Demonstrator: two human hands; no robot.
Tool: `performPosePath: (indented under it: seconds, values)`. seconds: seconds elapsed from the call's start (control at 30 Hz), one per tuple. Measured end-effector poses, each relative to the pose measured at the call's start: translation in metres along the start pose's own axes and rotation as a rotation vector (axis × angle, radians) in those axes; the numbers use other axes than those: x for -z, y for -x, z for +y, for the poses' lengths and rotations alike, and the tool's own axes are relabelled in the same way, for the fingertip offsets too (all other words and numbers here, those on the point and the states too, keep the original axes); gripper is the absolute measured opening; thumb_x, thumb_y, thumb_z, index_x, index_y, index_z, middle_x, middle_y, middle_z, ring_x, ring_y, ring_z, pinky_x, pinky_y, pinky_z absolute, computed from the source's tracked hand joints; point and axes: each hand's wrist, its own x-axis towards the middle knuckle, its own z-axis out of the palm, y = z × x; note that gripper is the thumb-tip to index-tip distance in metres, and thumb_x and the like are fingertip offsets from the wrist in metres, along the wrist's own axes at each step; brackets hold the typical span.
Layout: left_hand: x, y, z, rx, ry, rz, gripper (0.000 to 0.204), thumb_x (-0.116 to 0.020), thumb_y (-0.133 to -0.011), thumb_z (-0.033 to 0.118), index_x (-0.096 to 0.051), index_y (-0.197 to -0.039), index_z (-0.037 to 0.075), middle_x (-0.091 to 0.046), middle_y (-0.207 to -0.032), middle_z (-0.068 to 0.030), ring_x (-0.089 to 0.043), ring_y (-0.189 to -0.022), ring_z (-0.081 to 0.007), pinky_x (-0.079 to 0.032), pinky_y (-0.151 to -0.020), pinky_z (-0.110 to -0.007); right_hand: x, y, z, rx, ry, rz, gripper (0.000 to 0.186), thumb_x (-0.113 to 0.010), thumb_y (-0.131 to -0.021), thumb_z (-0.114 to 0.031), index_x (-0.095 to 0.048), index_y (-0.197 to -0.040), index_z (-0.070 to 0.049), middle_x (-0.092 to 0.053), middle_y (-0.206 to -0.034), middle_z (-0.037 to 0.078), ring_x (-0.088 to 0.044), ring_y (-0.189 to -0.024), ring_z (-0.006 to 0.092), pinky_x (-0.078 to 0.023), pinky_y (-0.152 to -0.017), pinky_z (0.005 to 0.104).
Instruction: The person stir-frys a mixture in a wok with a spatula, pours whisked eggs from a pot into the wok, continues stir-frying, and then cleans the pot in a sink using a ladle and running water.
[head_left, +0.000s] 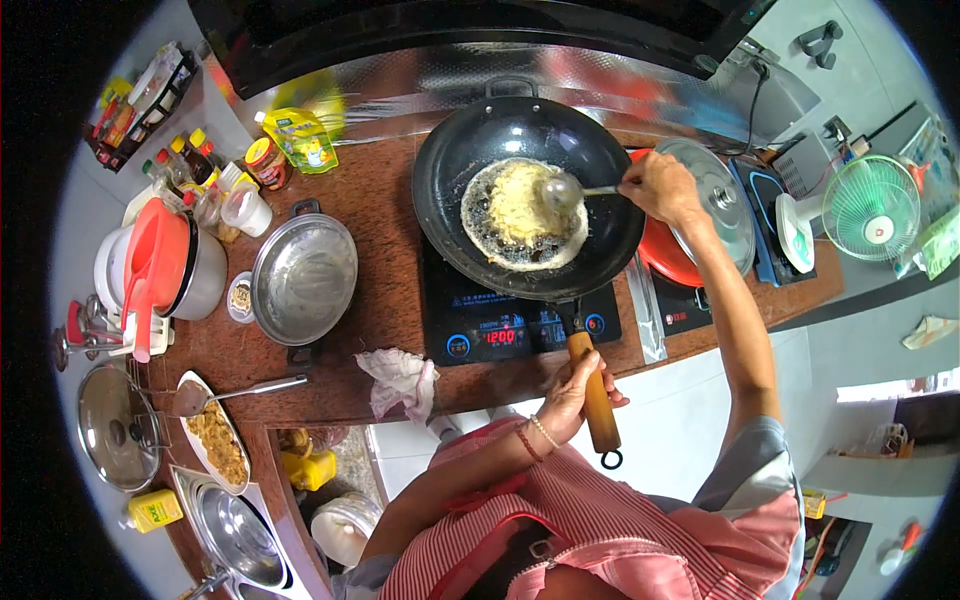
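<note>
My left hand (pixel 570 400) is closed around the wooden handle (pixel 604 430) of a black wok (pixel 448 200), which sits on a black induction cooker (pixel 455 310) with a lit display. In my right hand (pixel 662 185) is the handle of a metal ladle (pixel 562 192); its round head is inside the wok, on the upper right of a pale yellow, lumpy food (pixel 515 215). Around this food runs a thin, bubbly whitish ring.
A steel pan (pixel 305 275) and crumpled cloth (pixel 390 375) lie left of the cooker. A plate of browned food (pixel 218 445), sink (pixel 235 535), red colander (pixel 160 255) and bottles (pixel 195 150) are further left. A lidded red pot (pixel 660 255) and green fan (pixel 868 200) stand right.
</note>
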Motion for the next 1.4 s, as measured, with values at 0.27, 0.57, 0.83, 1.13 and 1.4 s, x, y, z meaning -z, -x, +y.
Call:
performPosePath:
  seconds: [0.27,0.57,0.83,1.13,1.4]
  values:
    - [-0.003,0.001,-0.001,-0.009,-0.023,0.032,0.029,-0.052,-0.089,0.037,-0.047,-0.088,0.008,-0.052,-0.068,-0.0060,-0.058,-0.067,-0.0205,-0.052,-0.073,-0.044,-0.045,-0.008,-0.007,0.164,-0.017,0.281,0.017,-0.063,-0.074,-0.019,-0.066,-0.088,-0.010,-0.060,-0.083,0.012,-0.060,-0.074,0.0327,-0.049,-0.065,0.0410]
    - [-0.001,-0.003,-0.003,-0.014,-0.005,0.023,0.030,-0.055,-0.087,0.037,-0.048,-0.087,0.008,-0.052,-0.068,-0.0063,-0.058,-0.065,-0.0206,-0.053,-0.071,-0.043,-0.077,0.032,-0.009,0.299,0.003,0.407,0.025,-0.058,-0.078,-0.007,-0.058,-0.103,-0.006,-0.049,-0.083,0.012,-0.057,-0.072,0.0307,-0.048,-0.057,0.0390]
    - [-0.002,-0.002,-0.001,-0.002,0.000,0.016,0.030,-0.054,-0.087,0.037,-0.047,-0.087,0.008,-0.051,-0.069,-0.0056,-0.057,-0.065,-0.0207,-0.052,-0.073,-0.044,-0.075,0.085,-0.023,0.369,0.090,0.255,0.037,-0.054,-0.070,-0.001,-0.053,-0.108,-0.002,-0.047,-0.089,0.011,-0.056,-0.074,0.0257,-0.050,-0.056,0.0362]
    - [0.000,-0.002,-0.001,0.012,0.024,0.011,0.030,-0.055,-0.087,0.037,-0.047,-0.087,0.008,-0.051,-0.069,-0.0048,-0.057,-0.064,-0.0201,-0.053,-0.071,-0.042,-0.052,0.122,-0.028,0.412,0.056,0.246,0.036,-0.054,-0.072,-0.003,-0.053,-0.108,-0.002,-0.047,-0.088,0.009,-0.055,-0.073,0.0241,-0.049,-0.056,0.0346]
    - [-0.003,-0.001,0.000,0.030,0.023,0.017,0.029,-0.054,-0.087,0.037,-0.047,-0.087,0.009,-0.051,-0.069,-0.0046,-0.057,-0.064,-0.0195,-0.054,-0.071,-0.042,-0.078,0.089,-0.030,0.301,0.060,0.305,0.034,-0.052,-0.073,-0.002,-0.054,-0.107,-0.003,-0.047,-0.085,0.011,-0.056,-0.073,0.0256,-0.049,-0.056,0.0358]
